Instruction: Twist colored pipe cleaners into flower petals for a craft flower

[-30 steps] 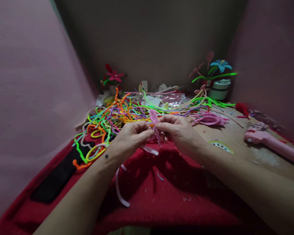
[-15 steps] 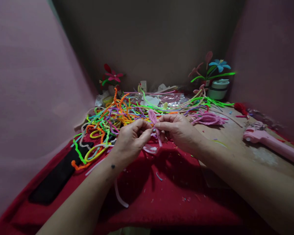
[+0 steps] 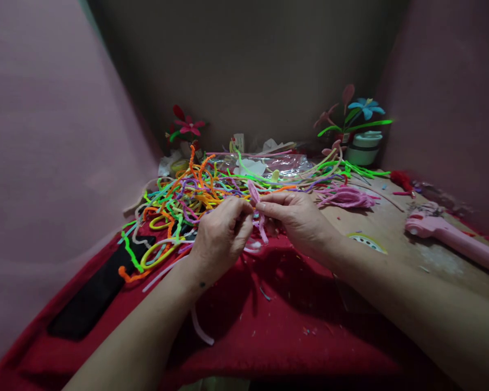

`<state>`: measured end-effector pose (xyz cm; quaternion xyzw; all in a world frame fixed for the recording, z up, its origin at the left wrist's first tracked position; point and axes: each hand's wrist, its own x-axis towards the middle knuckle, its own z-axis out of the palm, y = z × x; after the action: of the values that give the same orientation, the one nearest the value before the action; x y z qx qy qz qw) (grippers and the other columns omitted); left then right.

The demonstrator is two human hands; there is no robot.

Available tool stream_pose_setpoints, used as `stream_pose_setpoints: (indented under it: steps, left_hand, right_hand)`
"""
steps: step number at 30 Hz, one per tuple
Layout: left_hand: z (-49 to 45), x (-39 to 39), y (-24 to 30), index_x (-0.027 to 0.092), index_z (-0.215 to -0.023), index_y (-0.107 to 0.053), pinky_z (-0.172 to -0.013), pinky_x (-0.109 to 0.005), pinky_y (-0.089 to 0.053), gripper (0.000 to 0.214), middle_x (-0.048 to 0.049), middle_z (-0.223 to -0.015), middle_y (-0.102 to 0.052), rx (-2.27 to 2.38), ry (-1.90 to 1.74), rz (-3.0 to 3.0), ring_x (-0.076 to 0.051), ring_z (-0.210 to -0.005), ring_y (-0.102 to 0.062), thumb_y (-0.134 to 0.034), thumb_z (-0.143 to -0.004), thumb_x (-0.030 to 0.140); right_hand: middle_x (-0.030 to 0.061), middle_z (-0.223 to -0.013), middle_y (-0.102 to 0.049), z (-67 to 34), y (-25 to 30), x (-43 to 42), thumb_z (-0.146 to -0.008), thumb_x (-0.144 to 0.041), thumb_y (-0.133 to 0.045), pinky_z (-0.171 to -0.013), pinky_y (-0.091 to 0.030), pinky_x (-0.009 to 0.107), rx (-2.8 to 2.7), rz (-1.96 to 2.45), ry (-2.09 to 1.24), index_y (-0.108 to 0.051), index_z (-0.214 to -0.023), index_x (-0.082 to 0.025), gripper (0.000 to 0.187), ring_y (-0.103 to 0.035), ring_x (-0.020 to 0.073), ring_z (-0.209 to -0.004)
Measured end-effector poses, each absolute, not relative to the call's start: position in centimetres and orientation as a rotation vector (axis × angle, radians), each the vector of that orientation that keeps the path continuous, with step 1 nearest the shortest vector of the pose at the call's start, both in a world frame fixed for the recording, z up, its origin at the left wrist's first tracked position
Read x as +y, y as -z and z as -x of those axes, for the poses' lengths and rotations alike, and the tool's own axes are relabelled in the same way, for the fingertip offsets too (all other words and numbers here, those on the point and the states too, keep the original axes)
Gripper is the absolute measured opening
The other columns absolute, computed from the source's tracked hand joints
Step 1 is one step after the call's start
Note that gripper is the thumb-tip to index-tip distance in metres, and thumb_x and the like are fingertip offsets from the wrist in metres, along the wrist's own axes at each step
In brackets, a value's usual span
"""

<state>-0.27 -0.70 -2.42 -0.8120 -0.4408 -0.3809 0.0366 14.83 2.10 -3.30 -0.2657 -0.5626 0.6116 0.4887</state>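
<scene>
Both hands meet over the red cloth (image 3: 285, 320) at the middle of the view. My left hand (image 3: 222, 236) and my right hand (image 3: 297, 217) are each closed in a pinch on a small pink pipe-cleaner piece (image 3: 256, 202). Its looped top sticks up between the fingertips and a loose pink end hangs down below them. Right behind the hands lies a tangled heap of coloured pipe cleaners (image 3: 187, 195).
A pink glue gun (image 3: 452, 236) lies at the right on the wooden table (image 3: 395, 228). A bundle of pink pipe cleaners (image 3: 346, 198) sits behind my right hand. Pipe-cleaner flowers (image 3: 361, 111) stand in a white pot (image 3: 364, 147) at the back right, a red flower (image 3: 187, 126) at the back left. A black strip (image 3: 93, 296) lies left.
My left hand has turned and curled further over the pink piece, its wrist rolling inward. My right hand has stayed almost still, and the pink loop now shows less above the fingers.
</scene>
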Motion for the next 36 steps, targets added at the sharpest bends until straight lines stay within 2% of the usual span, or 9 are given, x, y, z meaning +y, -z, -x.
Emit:
stream_pose_setpoints:
  steps: [5,9,16,18,23,27,31,34,36]
  left_hand:
    - [-0.10,-0.67,2.30,0.017,-0.078,-0.057,-0.056,-0.020,-0.039,0.008,0.0014,-0.068,-0.056,-1.684,1.454,2.577,-0.010,-0.058,-0.050,-0.049,-0.078,0.019]
    - [-0.14,-0.65,2.24,0.016,-0.078,-0.056,-0.054,-0.019,-0.038,0.008,0.0019,-0.067,-0.055,-1.731,1.570,2.645,-0.009,-0.058,-0.048,-0.050,-0.079,0.021]
    - [-0.06,-0.69,2.84,0.017,-0.076,-0.057,-0.063,-0.022,-0.040,0.007,-0.0008,-0.070,-0.056,-1.408,1.340,2.536,-0.011,-0.064,-0.051,-0.050,-0.079,0.018]
    - [-0.15,-0.71,2.83,0.017,-0.075,-0.058,-0.062,-0.022,-0.040,0.007,-0.0006,-0.070,-0.056,-1.425,1.398,2.538,-0.011,-0.063,-0.051,-0.051,-0.078,0.017]
    - [-0.23,-0.71,2.39,0.016,-0.072,-0.058,-0.044,-0.019,-0.031,0.009,0.0049,-0.052,-0.046,-1.835,1.772,2.591,-0.007,-0.045,-0.039,-0.053,-0.077,0.022]
    - [0.08,-0.51,2.43,0.015,-0.072,-0.060,-0.049,-0.019,-0.035,0.007,0.0029,-0.059,-0.052,-1.722,1.675,2.607,-0.008,-0.052,-0.044,-0.055,-0.075,0.020]
    - [0.14,-0.36,2.39,0.015,-0.073,-0.060,-0.054,-0.019,-0.039,0.007,0.0010,-0.065,-0.056,-1.725,1.610,2.685,-0.009,-0.059,-0.049,-0.055,-0.075,0.019]
    - [-0.15,-0.36,2.06,0.015,-0.072,-0.055,-0.049,-0.019,-0.039,0.009,0.0023,-0.062,-0.054,-1.919,1.760,2.739,-0.008,-0.053,-0.048,-0.058,-0.075,0.023]
    - [-0.34,-0.36,1.93,0.017,-0.083,-0.054,-0.047,-0.019,-0.039,0.014,0.0036,-0.062,-0.054,-2.003,1.956,2.765,-0.008,-0.050,-0.048,-0.059,-0.076,0.028]
  right_hand:
    - [-0.0026,-0.049,-0.052,-14.85,3.54,2.25,-0.068,-0.029,-0.067,-0.041,-0.034,0.023,-1.321,0.567,-1.596,-0.061,-0.061,-0.014,0.017,-0.044,0.0072,-0.040]
    - [-0.0027,-0.048,-0.052,-14.86,3.76,2.45,-0.068,-0.025,-0.068,-0.041,-0.034,0.022,-1.299,0.518,-1.620,-0.062,-0.061,-0.013,0.015,-0.044,0.0073,-0.040]
    - [-0.0025,-0.051,-0.053,-14.65,4.00,2.38,-0.065,-0.024,-0.070,-0.043,-0.036,0.021,-1.230,0.529,-1.708,-0.065,-0.065,-0.012,0.012,-0.044,0.0060,-0.042]
    - [-0.0024,-0.051,-0.053,-14.66,3.99,2.33,-0.065,-0.023,-0.070,-0.043,-0.036,0.021,-1.232,0.533,-1.711,-0.066,-0.065,-0.012,0.012,-0.044,0.0059,-0.041]
    - [-0.0022,-0.048,-0.052,-14.72,3.86,2.15,-0.067,-0.022,-0.068,-0.043,-0.036,0.022,-1.271,0.564,-1.664,-0.065,-0.063,-0.012,0.011,-0.044,0.0071,-0.040]
    - [-0.0026,-0.048,-0.052,-14.70,3.89,2.05,-0.066,-0.022,-0.067,-0.043,-0.036,0.022,-1.291,0.605,-1.633,-0.064,-0.062,-0.012,0.011,-0.046,0.0074,-0.041]
    - [-0.0016,-0.049,-0.053,-14.66,3.93,2.03,-0.074,-0.030,-0.062,-0.045,-0.036,0.022,-1.321,0.580,-1.597,-0.061,-0.059,-0.013,0.023,-0.046,0.0075,-0.043]
    - [-0.0018,-0.050,-0.053,-14.66,3.72,1.84,-0.076,-0.030,-0.059,-0.046,-0.036,0.022,-1.360,0.647,-1.508,-0.060,-0.059,-0.013,0.024,-0.047,0.0076,-0.044]
    - [-0.0024,-0.049,-0.052,-14.67,3.50,1.60,-0.077,-0.028,-0.057,-0.046,-0.034,0.021,-1.433,0.721,-1.393,-0.059,-0.057,-0.013,0.024,-0.046,0.0074,-0.044]
